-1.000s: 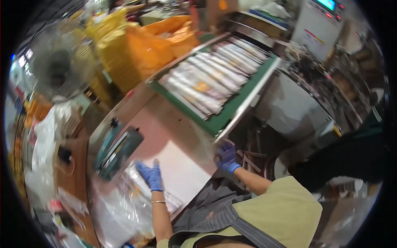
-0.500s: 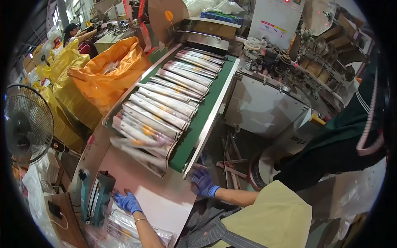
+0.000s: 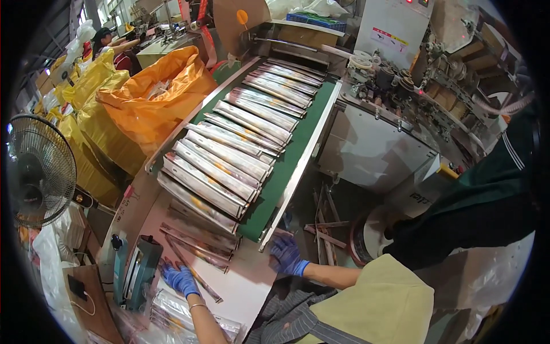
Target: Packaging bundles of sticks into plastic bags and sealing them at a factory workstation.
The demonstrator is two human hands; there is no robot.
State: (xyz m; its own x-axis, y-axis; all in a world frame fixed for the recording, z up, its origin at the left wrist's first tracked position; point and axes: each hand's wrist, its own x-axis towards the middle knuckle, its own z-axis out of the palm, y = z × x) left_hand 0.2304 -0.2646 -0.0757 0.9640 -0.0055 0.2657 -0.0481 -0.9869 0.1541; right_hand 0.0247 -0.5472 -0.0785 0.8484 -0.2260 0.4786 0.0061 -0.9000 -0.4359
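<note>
Long, thin packets [image 3: 220,167] in white, pink and orange lie side by side across a green conveyor belt [image 3: 269,202]. Below its near end, several loose packets [image 3: 200,246] rest on the pale pink tabletop [image 3: 243,284]. My left hand [image 3: 179,278], in a blue glove, is low over the table with its fingers apart. One slanting packet lies just beside its fingertips; whether they touch cannot be made out. By the belt's near right corner, my blue-gloved right hand [image 3: 287,255] rests at the table edge, fingers stretched out and holding nothing.
A teal bench tool [image 3: 142,269] stands left of my left hand, with clear-wrapped packets [image 3: 166,307] near it. Beyond are a fan [image 3: 41,169] and an orange sack [image 3: 163,97]. A person in dark green [image 3: 487,189] stands at right, near machinery [image 3: 395,86].
Packets on the belt have moved toward me, and several have dropped from its end onto the table. Both hands have stayed nearly in place; the view has shifted slightly.
</note>
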